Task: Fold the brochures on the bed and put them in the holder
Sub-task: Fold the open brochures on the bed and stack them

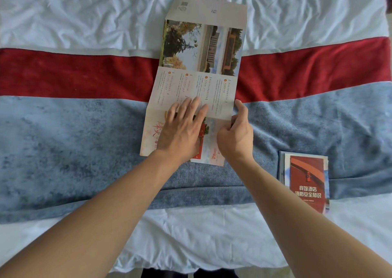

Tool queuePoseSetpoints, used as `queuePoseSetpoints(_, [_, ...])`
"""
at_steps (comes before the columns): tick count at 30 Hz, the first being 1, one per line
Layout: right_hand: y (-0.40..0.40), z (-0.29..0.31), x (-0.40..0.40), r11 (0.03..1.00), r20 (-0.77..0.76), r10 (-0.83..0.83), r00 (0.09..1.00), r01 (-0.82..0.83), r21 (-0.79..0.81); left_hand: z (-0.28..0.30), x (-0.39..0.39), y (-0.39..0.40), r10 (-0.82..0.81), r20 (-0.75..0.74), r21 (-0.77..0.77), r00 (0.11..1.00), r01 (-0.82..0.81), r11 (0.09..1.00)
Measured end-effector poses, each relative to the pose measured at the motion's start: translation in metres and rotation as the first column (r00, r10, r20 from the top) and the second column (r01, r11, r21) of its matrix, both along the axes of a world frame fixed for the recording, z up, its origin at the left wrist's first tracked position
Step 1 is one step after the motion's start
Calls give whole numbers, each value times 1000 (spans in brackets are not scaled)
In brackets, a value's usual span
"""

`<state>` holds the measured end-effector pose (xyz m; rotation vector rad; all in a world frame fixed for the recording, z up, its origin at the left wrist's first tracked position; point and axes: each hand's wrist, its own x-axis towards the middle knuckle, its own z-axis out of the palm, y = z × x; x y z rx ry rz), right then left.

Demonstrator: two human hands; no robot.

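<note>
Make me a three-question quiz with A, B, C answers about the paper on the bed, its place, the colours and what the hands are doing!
1. Where is the red booklet?
A. right of the big brochure
B. under it
C. left of it

2. What colour is the blanket stripe under the brochure's middle?
A. green
B. red
C. yellow

3. The big brochure is
A. rolled up
B. mostly unfolded
C. torn apart

Answers: 1 A, it lies by the right arm. 2 B, a red band crosses there. 3 B, its panels lie open while the left hand presses flat and the right hand pinches its edge.
</note>
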<state>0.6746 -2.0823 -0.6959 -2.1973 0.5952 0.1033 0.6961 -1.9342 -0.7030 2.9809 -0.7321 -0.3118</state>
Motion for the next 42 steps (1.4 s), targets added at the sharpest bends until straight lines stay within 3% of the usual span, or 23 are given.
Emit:
queuePoseSetpoints(8, [-2,18,-10,1000,119,-3,993,1,20,15,-10,-7,-4,120,-69,993,12,998])
queuePoseSetpoints(16, [-13,16,-21,956,220,98,971,-30,-292,30,-9,-16,8,186,-229,983,36,973])
queuePoseSetpoints(24, [-22,28,-13,982,251,73,965,-26,-185,40,3,-25,0,183,-282,983,53,958])
queuePoseSetpoints(33, [-41,6,16,969,100,63,993,-37,-245,28,39,-25,-7,126,-170,992,28,985])
queuePoseSetpoints(39, [-50,-10,30,954,85,58,995,-30,-298,11,59,-34,-27,69,-160,997,37,986])
queuePoseSetpoints(42, [-49,-16,37,980,53,-43,998,52,-193,4,64,-36,-25,53,-148,998,32,988])
